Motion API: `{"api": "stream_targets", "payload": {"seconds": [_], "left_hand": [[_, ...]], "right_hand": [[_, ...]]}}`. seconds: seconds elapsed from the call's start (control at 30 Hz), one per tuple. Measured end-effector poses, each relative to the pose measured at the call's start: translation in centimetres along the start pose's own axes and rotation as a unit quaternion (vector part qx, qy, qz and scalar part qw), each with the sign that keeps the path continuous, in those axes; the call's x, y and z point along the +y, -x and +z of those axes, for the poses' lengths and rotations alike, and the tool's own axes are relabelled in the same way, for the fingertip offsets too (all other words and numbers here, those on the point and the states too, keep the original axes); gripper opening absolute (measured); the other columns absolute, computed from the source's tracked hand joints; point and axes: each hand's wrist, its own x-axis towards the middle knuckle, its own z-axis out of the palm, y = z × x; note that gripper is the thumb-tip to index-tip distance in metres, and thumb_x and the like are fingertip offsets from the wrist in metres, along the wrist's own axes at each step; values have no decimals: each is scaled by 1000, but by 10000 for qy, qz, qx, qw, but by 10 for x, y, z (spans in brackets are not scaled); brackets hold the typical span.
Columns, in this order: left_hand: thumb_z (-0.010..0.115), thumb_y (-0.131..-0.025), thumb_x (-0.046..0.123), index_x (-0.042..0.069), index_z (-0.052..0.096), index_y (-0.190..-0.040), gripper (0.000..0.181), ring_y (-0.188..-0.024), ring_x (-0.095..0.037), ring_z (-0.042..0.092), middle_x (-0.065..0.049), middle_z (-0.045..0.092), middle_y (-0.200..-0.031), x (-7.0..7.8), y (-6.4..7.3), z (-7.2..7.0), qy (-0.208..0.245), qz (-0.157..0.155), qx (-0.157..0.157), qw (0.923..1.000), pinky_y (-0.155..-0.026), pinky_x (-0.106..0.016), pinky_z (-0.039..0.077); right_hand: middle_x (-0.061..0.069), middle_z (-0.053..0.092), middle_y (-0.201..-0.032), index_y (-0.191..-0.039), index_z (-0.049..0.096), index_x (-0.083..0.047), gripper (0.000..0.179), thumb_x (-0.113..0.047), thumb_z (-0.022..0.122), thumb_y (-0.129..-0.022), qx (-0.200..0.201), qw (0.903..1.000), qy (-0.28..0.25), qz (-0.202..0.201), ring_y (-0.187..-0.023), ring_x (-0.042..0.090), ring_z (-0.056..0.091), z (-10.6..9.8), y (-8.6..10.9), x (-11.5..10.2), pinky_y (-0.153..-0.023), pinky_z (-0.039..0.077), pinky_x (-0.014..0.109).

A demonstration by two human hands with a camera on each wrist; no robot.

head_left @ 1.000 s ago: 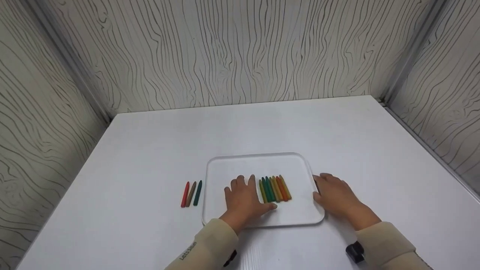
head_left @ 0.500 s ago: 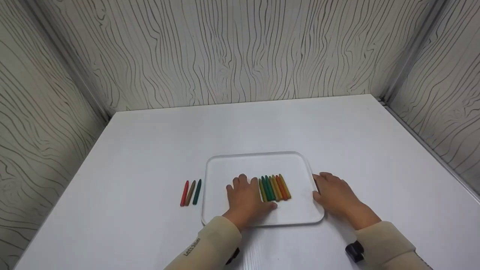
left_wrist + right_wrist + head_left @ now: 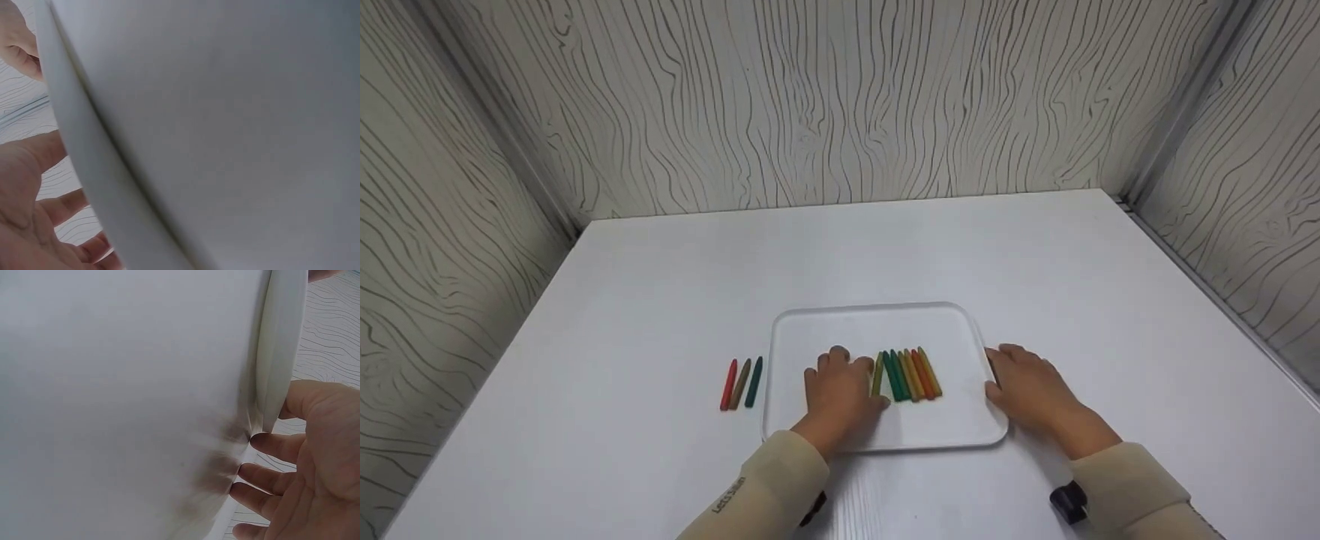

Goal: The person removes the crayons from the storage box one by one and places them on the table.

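A white tray [image 3: 877, 327] with rounded corners lies on the table. On it, a row of crayons [image 3: 913, 375] in greens, ochre and orange stands side by side, points away from me. My left hand [image 3: 840, 394] reaches over the tray and pinches an olive-green crayon [image 3: 877, 373] at the row's left end between thumb and index finger. Its lower end is partly hidden by the hand. My right hand [image 3: 1031, 386] holds the tray's right rim; in the right wrist view its thumb [image 3: 298, 400] lies at the rim and the other fingertips touch the table.
Left of the tray lie a red crayon [image 3: 728, 385], a brown crayon [image 3: 741, 384] and a dark green crayon [image 3: 754, 382] on the white table [image 3: 645, 300]. Wood-patterned panels [image 3: 810, 105] enclose the table's back and sides.
My left hand has drawn back slightly to the left, and the olive-green crayon in its fingers has tilted and shifted left at its lower end. The right hand keeps its place.
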Motion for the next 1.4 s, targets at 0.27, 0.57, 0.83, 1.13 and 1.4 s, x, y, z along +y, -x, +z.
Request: {"api": "stream_targets", "payload": {"seconds": [0.27,0.57,0.83,1.13,1.4], "left_hand": [[75,-82,19,13,68,-117,37,-90,-22,48,-5,52,-95,-5,-4,-4,547,-195,-115,9982,-81,-39,40],[64,-86,1,9,70,-112,28,-98,-22,60,-6,64,-107,-11,-8,-7,1524,-335,-284,9873,-89,-43,45],[68,-82,3,8,70,-108,26,-103,-23,58,-7,65,-107,-14,-10,-8,1745,-337,-241,9838,-91,-43,45],[69,-82,3,7,70,-110,28,-74,-16,58,-4,64,-83,-19,-11,-15,2290,-327,-465,9718,-69,-35,49],[68,-82,5,10,70,-111,29,-73,-16,56,-3,63,-83,-23,-10,-27,2539,-247,-363,9662,-66,-33,49]], "right_hand": [[34,42,-133,-133,46,10,51,-18,54,-91,-47,10000,23,37,-123,49,38,-1,-1,-1,-99,29,60],[34,40,-135,-135,44,9,52,-18,53,-93,-124,9999,-3,35,-126,49,36,-1,0,0,-100,26,62],[34,41,-135,-135,44,9,51,-19,54,-93,-96,9999,120,22,-124,49,38,1,0,-1,-99,28,61],[34,41,-134,-134,45,10,51,-18,53,-92,-65,9999,117,-1,-124,49,38,1,-1,-2,-99,28,61],[34,40,-135,-135,44,10,51,-18,52,-93,-140,9998,92,70,-125,50,37,-1,-1,-3,-99,27,62]]}}
